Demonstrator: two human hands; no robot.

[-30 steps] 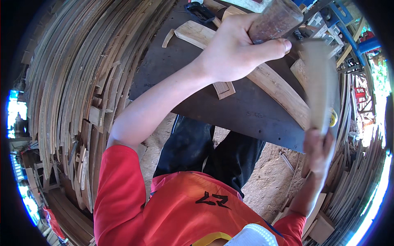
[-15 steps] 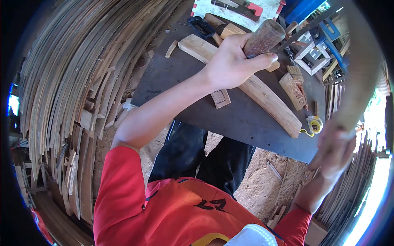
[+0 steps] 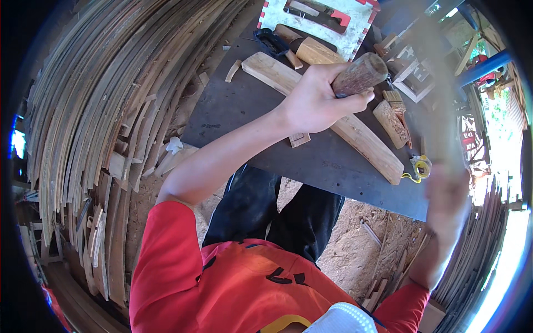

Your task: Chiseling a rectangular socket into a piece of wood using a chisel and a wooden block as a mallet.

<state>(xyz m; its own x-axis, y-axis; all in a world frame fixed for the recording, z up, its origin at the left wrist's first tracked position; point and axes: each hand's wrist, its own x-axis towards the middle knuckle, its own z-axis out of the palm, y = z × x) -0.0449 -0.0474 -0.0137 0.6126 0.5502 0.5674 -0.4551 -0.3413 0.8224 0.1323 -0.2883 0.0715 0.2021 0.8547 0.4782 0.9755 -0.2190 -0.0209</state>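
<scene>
My left hand (image 3: 313,100) is closed around a weathered, round wooden handle (image 3: 360,75) above a long, slightly curved board (image 3: 370,150) on the dark table (image 3: 250,139); the handle's far part is hard to make out. At the right, my right hand (image 3: 447,186), smeared by motion, grips a long pale wooden piece (image 3: 438,100), raised and blurred. Near them lie a small wood offcut (image 3: 300,141), a rough wood block (image 3: 388,122) against a brush (image 3: 395,105), a yellow tape measure (image 3: 422,166), a black-handled tool (image 3: 269,41) and a light wooden piece (image 3: 316,51).
Stacks of long wooden strips (image 3: 94,100) fill the left side, with more slats (image 3: 483,227) at the right. A white plastic step stool (image 3: 305,19), a blue metal bar (image 3: 483,69) and small wooden frames (image 3: 413,83) stand at the back of the table.
The long piece in my right hand has swung out to the right and partly back, blurring throughout. My left hand has shifted slightly lower in view with the handle; the table's view has shifted too.
</scene>
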